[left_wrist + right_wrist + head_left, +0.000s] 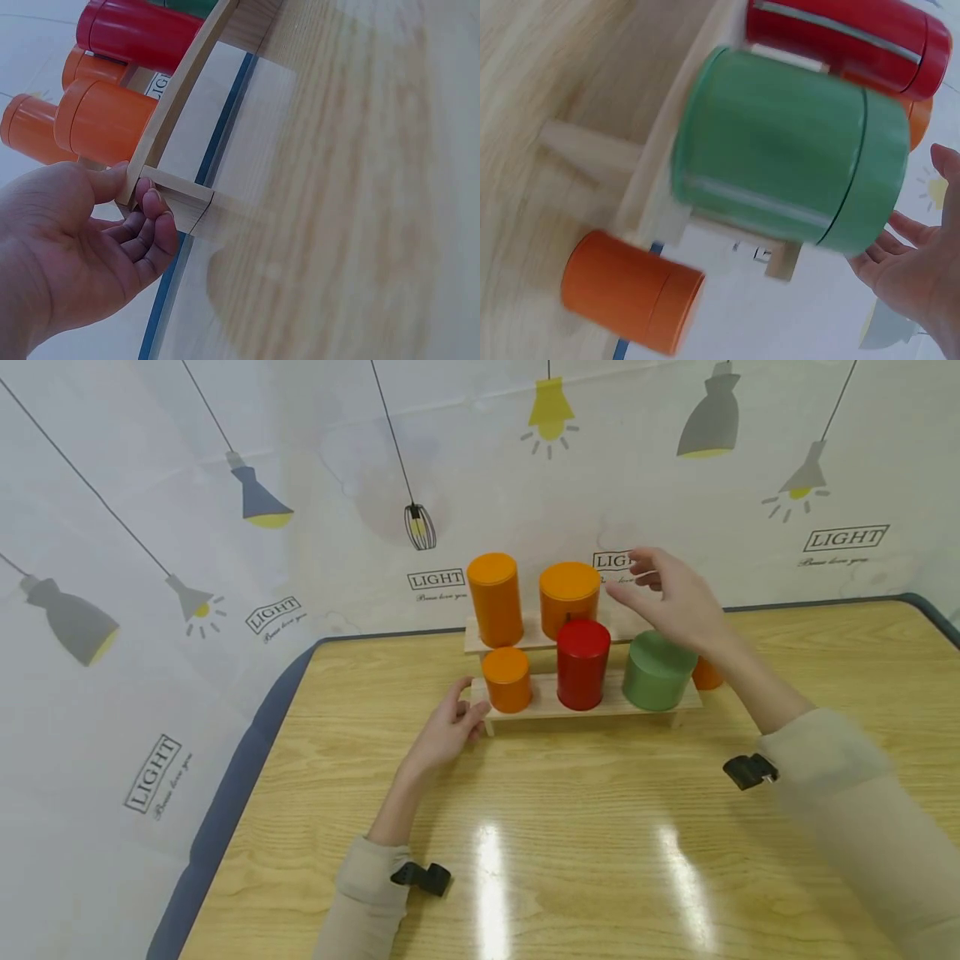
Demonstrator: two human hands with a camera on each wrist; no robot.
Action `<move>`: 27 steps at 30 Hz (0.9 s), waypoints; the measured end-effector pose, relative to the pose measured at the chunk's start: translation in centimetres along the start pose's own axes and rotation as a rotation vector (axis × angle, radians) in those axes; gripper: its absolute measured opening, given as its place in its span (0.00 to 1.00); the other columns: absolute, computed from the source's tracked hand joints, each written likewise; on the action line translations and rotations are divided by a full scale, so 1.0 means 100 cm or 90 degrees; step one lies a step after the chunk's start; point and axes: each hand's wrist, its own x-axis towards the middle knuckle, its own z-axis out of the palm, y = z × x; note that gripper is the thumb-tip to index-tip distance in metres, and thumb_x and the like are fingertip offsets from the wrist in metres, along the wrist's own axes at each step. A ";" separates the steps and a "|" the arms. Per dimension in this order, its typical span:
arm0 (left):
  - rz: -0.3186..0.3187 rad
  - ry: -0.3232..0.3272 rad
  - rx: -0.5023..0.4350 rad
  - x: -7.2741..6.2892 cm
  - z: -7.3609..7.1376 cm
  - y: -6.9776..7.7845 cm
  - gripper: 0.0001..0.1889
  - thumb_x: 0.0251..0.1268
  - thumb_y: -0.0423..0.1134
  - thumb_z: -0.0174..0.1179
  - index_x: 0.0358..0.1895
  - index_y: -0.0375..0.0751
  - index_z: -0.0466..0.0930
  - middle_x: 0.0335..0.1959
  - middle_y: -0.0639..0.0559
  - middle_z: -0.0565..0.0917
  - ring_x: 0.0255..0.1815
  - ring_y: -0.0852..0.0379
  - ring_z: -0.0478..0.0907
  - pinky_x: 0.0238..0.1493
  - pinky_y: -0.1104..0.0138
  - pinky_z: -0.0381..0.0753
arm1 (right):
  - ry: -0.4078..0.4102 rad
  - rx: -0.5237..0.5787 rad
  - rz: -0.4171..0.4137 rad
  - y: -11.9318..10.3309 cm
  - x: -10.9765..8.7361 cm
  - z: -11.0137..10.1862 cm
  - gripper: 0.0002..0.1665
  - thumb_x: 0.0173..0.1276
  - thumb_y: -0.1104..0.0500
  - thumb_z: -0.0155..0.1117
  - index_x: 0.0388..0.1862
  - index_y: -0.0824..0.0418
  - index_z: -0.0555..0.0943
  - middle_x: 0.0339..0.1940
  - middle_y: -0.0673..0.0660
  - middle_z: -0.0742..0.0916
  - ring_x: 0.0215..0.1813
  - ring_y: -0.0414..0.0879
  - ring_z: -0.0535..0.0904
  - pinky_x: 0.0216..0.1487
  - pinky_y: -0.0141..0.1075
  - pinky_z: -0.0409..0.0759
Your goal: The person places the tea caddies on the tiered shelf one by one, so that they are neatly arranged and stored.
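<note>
My left hand point(450, 727) pinches the left end of a two-step wooden rack point(542, 708), thumb at the board's edge and fingertips under it near the leg. Above the green canister point(657, 677) hovers my right hand point(678, 602), empty, its fingers loosely bent and thumb apart. Beside the green one on the lower step stand a red canister point(582, 668) and a small orange canister point(507, 683). The upper step bears a tall orange canister point(497, 602) and a wider orange canister point(569, 593), the latter partly hidden by the red one.
Another orange canister point(630, 292) stands on the wooden table point(570, 810) by the rack's right end, mostly hidden behind the green one in the head view. A white lamp-printed sheet point(315, 493) hangs behind the table. Dark blue edging point(247, 768) borders the tabletop.
</note>
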 end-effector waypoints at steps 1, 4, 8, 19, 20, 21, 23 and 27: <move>-0.002 -0.001 -0.002 0.000 0.000 0.000 0.36 0.81 0.48 0.51 0.81 0.40 0.47 0.35 0.39 0.78 0.34 0.48 0.73 0.39 0.58 0.74 | 0.003 -0.005 0.001 0.004 -0.002 -0.002 0.44 0.75 0.38 0.57 0.78 0.64 0.61 0.68 0.69 0.74 0.66 0.68 0.70 0.66 0.63 0.66; -0.010 -0.007 -0.009 -0.001 -0.001 0.001 0.36 0.80 0.48 0.51 0.81 0.41 0.46 0.36 0.37 0.78 0.35 0.47 0.73 0.41 0.56 0.74 | 0.009 -0.019 0.006 0.014 -0.007 -0.009 0.44 0.76 0.39 0.57 0.77 0.65 0.62 0.67 0.70 0.74 0.66 0.68 0.70 0.66 0.63 0.66; -0.019 -0.012 -0.009 -0.002 -0.001 0.004 0.36 0.81 0.47 0.51 0.81 0.40 0.45 0.37 0.36 0.78 0.36 0.45 0.73 0.42 0.55 0.74 | 0.022 -0.031 0.014 0.029 -0.014 -0.018 0.43 0.77 0.40 0.57 0.77 0.67 0.62 0.66 0.73 0.75 0.65 0.70 0.70 0.65 0.63 0.66; 0.003 -0.006 0.003 -0.001 0.000 -0.001 0.36 0.81 0.48 0.51 0.81 0.39 0.46 0.35 0.40 0.78 0.33 0.49 0.73 0.38 0.60 0.75 | 0.017 -0.037 0.080 0.082 -0.037 -0.040 0.44 0.78 0.42 0.55 0.76 0.72 0.59 0.65 0.78 0.72 0.64 0.74 0.68 0.63 0.67 0.64; 0.003 -0.005 0.002 -0.002 0.000 -0.001 0.35 0.81 0.48 0.51 0.81 0.39 0.46 0.35 0.41 0.78 0.33 0.49 0.73 0.38 0.60 0.74 | 0.010 -0.039 0.085 0.086 -0.039 -0.041 0.44 0.78 0.42 0.55 0.76 0.73 0.59 0.65 0.78 0.71 0.64 0.75 0.68 0.63 0.67 0.64; 0.004 -0.005 0.000 -0.001 0.000 -0.001 0.36 0.81 0.48 0.51 0.81 0.39 0.46 0.35 0.41 0.78 0.33 0.49 0.73 0.38 0.61 0.74 | 0.004 -0.043 0.088 0.090 -0.041 -0.042 0.45 0.77 0.42 0.55 0.76 0.73 0.58 0.66 0.79 0.71 0.64 0.75 0.67 0.63 0.67 0.64; 0.002 -0.004 -0.001 -0.001 0.000 -0.002 0.36 0.81 0.48 0.51 0.81 0.39 0.46 0.34 0.42 0.78 0.33 0.50 0.73 0.37 0.61 0.74 | -0.012 -0.049 0.093 0.097 -0.045 -0.043 0.45 0.77 0.42 0.56 0.76 0.74 0.57 0.66 0.79 0.70 0.64 0.76 0.66 0.63 0.67 0.63; -0.001 0.000 0.001 -0.001 -0.001 -0.002 0.36 0.81 0.48 0.51 0.81 0.38 0.46 0.35 0.41 0.78 0.33 0.50 0.73 0.38 0.61 0.75 | -0.048 -0.069 0.104 0.108 -0.052 -0.043 0.49 0.76 0.41 0.57 0.77 0.74 0.54 0.68 0.79 0.69 0.65 0.77 0.66 0.62 0.67 0.64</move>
